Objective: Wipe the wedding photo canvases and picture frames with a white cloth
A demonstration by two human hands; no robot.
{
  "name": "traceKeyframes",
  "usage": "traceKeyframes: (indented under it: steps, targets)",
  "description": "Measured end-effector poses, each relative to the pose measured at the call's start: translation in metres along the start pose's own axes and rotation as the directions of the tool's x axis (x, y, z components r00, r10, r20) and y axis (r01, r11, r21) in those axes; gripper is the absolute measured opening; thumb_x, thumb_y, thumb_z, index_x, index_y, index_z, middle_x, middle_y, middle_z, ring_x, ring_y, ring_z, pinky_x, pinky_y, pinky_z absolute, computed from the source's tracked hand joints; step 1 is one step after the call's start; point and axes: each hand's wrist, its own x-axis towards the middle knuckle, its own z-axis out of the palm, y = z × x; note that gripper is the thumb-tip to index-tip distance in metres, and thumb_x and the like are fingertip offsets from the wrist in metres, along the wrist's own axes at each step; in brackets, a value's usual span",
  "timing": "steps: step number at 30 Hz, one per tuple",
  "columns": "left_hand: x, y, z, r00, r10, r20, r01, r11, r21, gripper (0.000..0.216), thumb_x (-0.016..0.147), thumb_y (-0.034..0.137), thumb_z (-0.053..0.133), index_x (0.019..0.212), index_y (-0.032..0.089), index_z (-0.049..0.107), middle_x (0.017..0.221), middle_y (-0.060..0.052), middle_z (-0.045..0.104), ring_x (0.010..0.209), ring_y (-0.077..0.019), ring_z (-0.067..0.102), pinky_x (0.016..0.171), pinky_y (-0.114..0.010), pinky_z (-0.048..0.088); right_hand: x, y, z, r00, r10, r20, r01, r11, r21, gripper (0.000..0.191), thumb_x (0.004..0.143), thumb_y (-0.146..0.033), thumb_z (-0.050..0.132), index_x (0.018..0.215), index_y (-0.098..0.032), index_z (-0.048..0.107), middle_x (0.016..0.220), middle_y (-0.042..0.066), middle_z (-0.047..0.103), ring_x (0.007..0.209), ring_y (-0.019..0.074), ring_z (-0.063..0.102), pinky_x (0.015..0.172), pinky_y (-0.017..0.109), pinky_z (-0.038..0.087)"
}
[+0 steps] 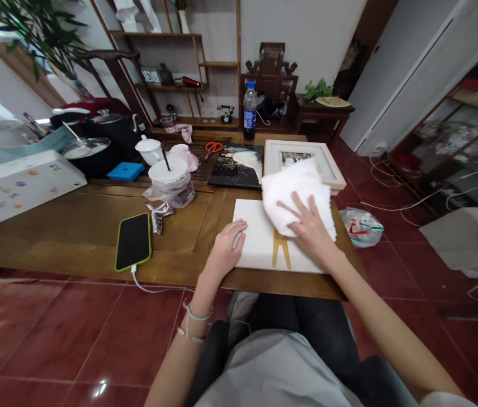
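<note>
A flat white panel (253, 249) with two tan strips, like stand legs, lies near the table's front edge. My left hand (227, 244) is bent round its left edge, fingers together. Spread fingers of my right hand (311, 229) lie flat on a white cloth or paper towel (292, 183), which covers the panel's upper right part. The towel's far edge overlaps a white picture frame (273, 155). Just behind the panel is a dark picture with a white shape (230, 169).
Left on the wooden table (175, 232) are a charging phone (134, 243), a lidded cup in plastic (171, 181), a blue box (125, 171) and a long white box (18, 189). Orange scissors (213, 148) and a bottle (249, 110) stand farther back. A plastic bag (362, 226) sits right, on the floor.
</note>
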Motion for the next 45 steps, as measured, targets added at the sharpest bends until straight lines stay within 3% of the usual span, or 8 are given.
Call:
traceKeyframes:
  steps: [4,9,16,22,29,32,38,45]
  targets:
    - [0.001,0.001,-0.001,1.000,-0.003,0.006,0.003,1.000,0.007,0.024,0.086,0.014,0.048,0.105,0.018,0.062,0.114,-0.010,0.065,0.113,-0.0214,0.058,0.102,-0.042,0.044,-0.005,-0.009,0.013,0.988,-0.018,0.154,0.008,0.998,0.068,0.045,0.057,0.008,0.043,0.088,-0.015,0.067,0.140,0.009,0.044,0.137,0.0330,0.020,0.109,0.061,0.019]
    - [0.000,0.000,-0.001,1.000,0.002,0.007,-0.002,1.000,0.007,0.024,0.087,0.015,0.047,0.105,0.018,0.062,0.114,-0.010,0.065,0.112,-0.0220,0.058,0.101,-0.043,0.045,-0.025,-0.044,-0.002,0.981,0.003,0.195,-0.023,0.995,0.097,0.044,0.057,0.006,0.044,0.088,-0.013,0.068,0.139,0.011,0.046,0.135,0.0371,0.023,0.108,0.062,0.022]
    - [0.000,0.000,-0.001,0.999,0.027,0.017,-0.027,1.000,0.005,0.024,0.088,0.016,0.046,0.106,0.016,0.062,0.114,-0.011,0.065,0.113,-0.0222,0.058,0.100,-0.042,0.045,-0.059,-0.097,-0.018,0.971,0.052,0.235,-0.072,0.994,0.076,0.039,0.057,0.006,0.047,0.081,-0.017,0.068,0.146,0.008,0.036,0.137,0.0362,0.018,0.109,0.060,0.023]
    - [0.000,-0.001,-0.001,1.000,0.026,0.018,-0.026,1.000,-0.003,0.024,0.088,0.016,0.046,0.106,0.015,0.062,0.114,-0.012,0.065,0.114,-0.0226,0.057,0.101,-0.042,0.044,-0.052,-0.074,-0.007,0.981,0.041,0.190,-0.064,0.991,0.116,0.034,0.060,0.003,0.048,0.082,-0.015,0.066,0.146,0.008,0.035,0.139,0.0344,0.012,0.108,0.064,0.017]
    - [0.000,-0.002,-0.001,1.000,0.021,0.018,-0.021,1.000,-0.004,0.023,0.087,0.015,0.048,0.105,0.017,0.062,0.115,-0.011,0.064,0.114,-0.0225,0.057,0.101,-0.042,0.044,0.002,-0.011,0.015,0.976,0.098,0.196,-0.112,0.992,0.061,0.037,0.066,-0.003,0.050,0.099,-0.013,0.064,0.146,0.011,0.035,0.137,0.0364,0.018,0.106,0.062,0.018]
    - [0.000,-0.003,-0.001,1.000,0.017,0.022,-0.017,1.000,-0.008,0.024,0.086,0.015,0.048,0.106,0.015,0.062,0.115,-0.011,0.064,0.114,-0.0221,0.057,0.102,-0.041,0.044,0.021,0.001,0.023,0.970,0.167,0.177,-0.171,0.985,0.009,0.041,0.070,-0.006,0.048,0.109,-0.011,0.061,0.145,0.013,0.038,0.136,0.0367,0.021,0.106,0.061,0.019]
    - [0.000,-0.002,0.000,1.000,0.002,0.029,-0.002,1.000,-0.006,0.024,0.086,0.014,0.049,0.107,0.014,0.062,0.116,-0.012,0.064,0.115,-0.0216,0.056,0.102,-0.041,0.043,0.024,-0.015,0.025,0.951,0.237,0.200,-0.231,0.971,-0.056,0.047,0.071,-0.007,0.045,0.115,-0.012,0.061,0.142,0.011,0.043,0.135,0.0360,0.023,0.107,0.059,0.019]
    - [0.000,-0.002,0.000,1.000,0.011,0.025,-0.011,1.000,0.003,0.024,0.087,0.015,0.048,0.106,0.015,0.062,0.115,-0.012,0.065,0.114,-0.0222,0.057,0.102,-0.041,0.044,-0.017,-0.074,-0.004,0.938,0.161,0.308,-0.163,0.986,-0.021,0.038,0.068,-0.004,0.047,0.098,-0.014,0.068,0.145,0.008,0.038,0.136,0.0381,0.019,0.107,0.061,0.018]
